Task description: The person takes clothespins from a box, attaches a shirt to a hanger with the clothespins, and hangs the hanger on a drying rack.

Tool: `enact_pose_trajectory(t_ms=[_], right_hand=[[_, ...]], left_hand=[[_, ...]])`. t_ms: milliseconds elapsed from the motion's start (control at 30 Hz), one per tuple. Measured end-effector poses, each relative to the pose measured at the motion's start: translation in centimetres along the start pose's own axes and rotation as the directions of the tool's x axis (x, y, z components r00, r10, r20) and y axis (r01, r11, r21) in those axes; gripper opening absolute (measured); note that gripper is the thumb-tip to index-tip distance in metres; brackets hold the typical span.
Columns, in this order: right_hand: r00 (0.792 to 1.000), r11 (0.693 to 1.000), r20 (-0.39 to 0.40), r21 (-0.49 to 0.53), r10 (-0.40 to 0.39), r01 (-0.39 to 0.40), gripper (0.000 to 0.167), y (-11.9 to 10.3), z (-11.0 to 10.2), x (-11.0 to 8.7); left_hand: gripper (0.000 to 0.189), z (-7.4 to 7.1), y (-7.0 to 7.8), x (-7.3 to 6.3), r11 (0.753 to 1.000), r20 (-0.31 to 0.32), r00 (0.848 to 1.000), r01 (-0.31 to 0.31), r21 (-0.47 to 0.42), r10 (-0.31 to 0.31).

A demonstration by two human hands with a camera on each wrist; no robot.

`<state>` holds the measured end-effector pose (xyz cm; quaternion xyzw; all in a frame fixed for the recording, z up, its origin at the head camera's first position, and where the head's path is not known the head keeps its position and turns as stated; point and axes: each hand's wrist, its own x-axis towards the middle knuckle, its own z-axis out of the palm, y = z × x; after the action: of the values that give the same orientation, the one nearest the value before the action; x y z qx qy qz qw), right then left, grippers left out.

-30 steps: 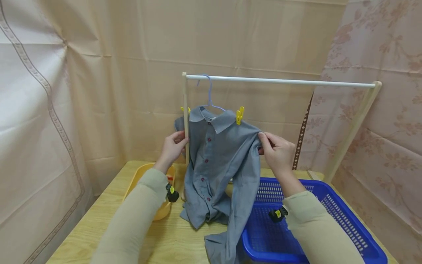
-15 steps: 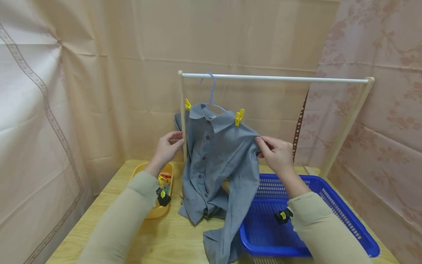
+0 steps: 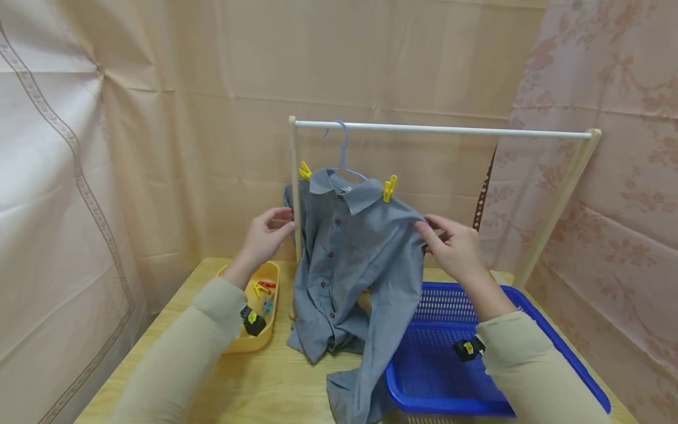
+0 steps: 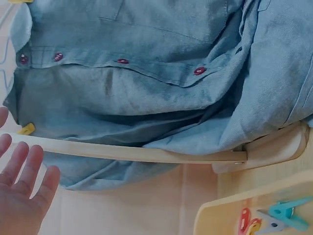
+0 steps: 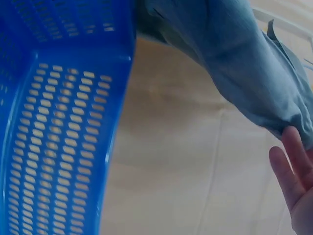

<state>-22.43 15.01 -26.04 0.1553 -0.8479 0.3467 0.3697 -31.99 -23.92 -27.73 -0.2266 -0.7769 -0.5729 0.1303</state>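
Note:
A grey-blue long-sleeved shirt (image 3: 352, 253) with dark red buttons hangs on a thin blue hanger (image 3: 345, 152), which hooks over the rack's white bar (image 3: 450, 128). One yellow clothespin (image 3: 389, 188) grips its right shoulder in the head view. Another yellow clothespin (image 3: 305, 171) is at the left shoulder, just beyond the rack's post (image 3: 295, 200). My right hand (image 3: 458, 246) pinches the cloth at the right shoulder seam, thumb in front. Beside the left post, my left hand (image 3: 262, 238) has its fingers loosely spread; in the left wrist view these fingers (image 4: 22, 169) hold nothing.
A blue plastic basket (image 3: 450, 406) stands right of the shirt on the wooden table (image 3: 265, 388). Left of the post is a yellow tub (image 3: 276, 294) with several coloured clothespins (image 3: 267, 284). One sleeve's end lies on the table beside the basket.
My left hand has drawn back left from the shirt's left side. The left clothespin now shows more fully beside the post. My right hand stays at the right shoulder.

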Motion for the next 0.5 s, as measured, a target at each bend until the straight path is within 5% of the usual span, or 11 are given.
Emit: enact_pose_trajectory(t_ms=[200,367,500], right_hand=[[1.0,0.993,0.004,-0.113,-0.028,0.028,0.037,0.5,-2.5,-0.1],[0.998,0.979,0.046,-0.199,-0.041,0.05,0.039,0.8,-4.6,-0.5],[0.991,0.971,0.123,-0.229,-0.048,0.075,0.04,1.8,-5.9,-1.2]], left_hand=[[0.04,-0.5,0.9,-0.8,0.989,-0.031,0.99,-0.132,0.063,0.134],[0.045,-1.2,1.5,-1.4,0.955,-0.045,0.966,-0.242,0.171,0.253],[0.053,-1.8,1.6,-2.0,0.924,-0.018,0.958,-0.271,0.271,0.286]])
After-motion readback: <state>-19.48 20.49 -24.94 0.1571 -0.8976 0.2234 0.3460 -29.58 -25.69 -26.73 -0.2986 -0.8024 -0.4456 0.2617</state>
